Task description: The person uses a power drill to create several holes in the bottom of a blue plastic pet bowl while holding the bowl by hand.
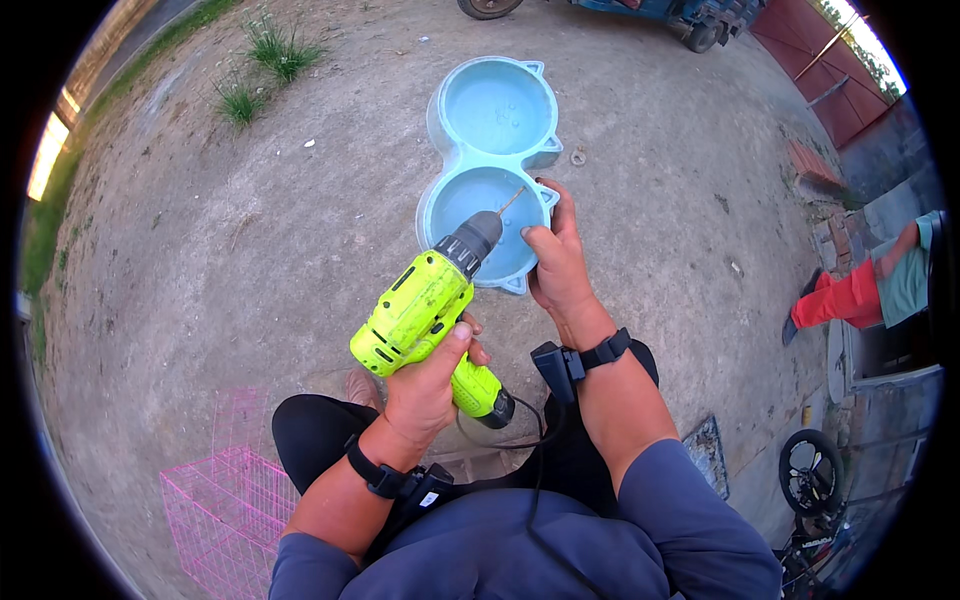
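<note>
A yellow-green cordless drill (pixel 415 300) is in my left hand (pixel 428 385), with the fingers wrapped round its handle. Its black chuck holds a thin drill bit (pixel 512 198), which points away from me over the nearer bowl; whether the tip touches the plastic I cannot tell. My right hand (pixel 562 262) grips the right rim of a light-blue double pet bowl (pixel 438 165), thumb inside and fingers outside. Two round basins make up the bowl, one beyond the other, with small ear-shaped points on the rims. The drill hides part of the nearer basin.
A pink wire cage (pixel 225 510) stands at the lower left. To the right, a person in red trousers (pixel 850 297) is near the wall. A bicycle wheel (pixel 810 472) shows at the lower right, a blue vehicle (pixel 690 15) at the far side, and grass tufts (pixel 283 52) far left.
</note>
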A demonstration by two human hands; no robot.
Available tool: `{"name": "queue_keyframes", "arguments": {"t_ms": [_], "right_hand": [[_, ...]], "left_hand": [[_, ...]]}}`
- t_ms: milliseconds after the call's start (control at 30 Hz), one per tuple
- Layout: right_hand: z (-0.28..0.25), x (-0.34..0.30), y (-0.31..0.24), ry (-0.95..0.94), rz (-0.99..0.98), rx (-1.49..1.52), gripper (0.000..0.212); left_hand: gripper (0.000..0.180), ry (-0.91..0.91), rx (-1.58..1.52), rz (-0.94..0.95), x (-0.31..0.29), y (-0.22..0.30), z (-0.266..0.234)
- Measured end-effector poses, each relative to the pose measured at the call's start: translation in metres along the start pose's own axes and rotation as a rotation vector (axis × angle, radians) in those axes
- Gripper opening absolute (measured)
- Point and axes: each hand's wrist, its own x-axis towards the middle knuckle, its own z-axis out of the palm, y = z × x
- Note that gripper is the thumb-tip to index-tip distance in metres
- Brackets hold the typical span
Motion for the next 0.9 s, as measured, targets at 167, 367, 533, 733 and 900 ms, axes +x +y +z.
{"name": "queue_keyframes", "arguments": {"t_ms": [167,367,533,733,900], "right_hand": [[0.0008,-0.0017,-0.0032,0.008,0.010,-0.011,0.065],[0.0002,-0.0012,-0.0032,0.009,0.012,-0.021,0.065],[-0.0006,-0.0005,-0.0034,0.011,0.007,-0.024,0.064],[-0.0030,0.0000,-0.0013,-0.003,-0.005,-0.026,0.063],[-0.0054,0.0006,-0.0011,-0.003,-0.015,-0.032,0.063]], "left_hand": [[0.029,0.001,-0.014,0.003,-0.0002,0.0000,0.0016],[0.030,0.000,-0.017,-0.004,0.0004,-0.0011,0.0007],[0.030,-0.006,-0.023,-0.010,0.0011,-0.0004,0.0020],[0.027,-0.002,-0.004,-0.016,0.0016,-0.0017,0.0006],[0.029,-0.002,-0.031,-0.028,0.0021,-0.0014,0.0014]]}}
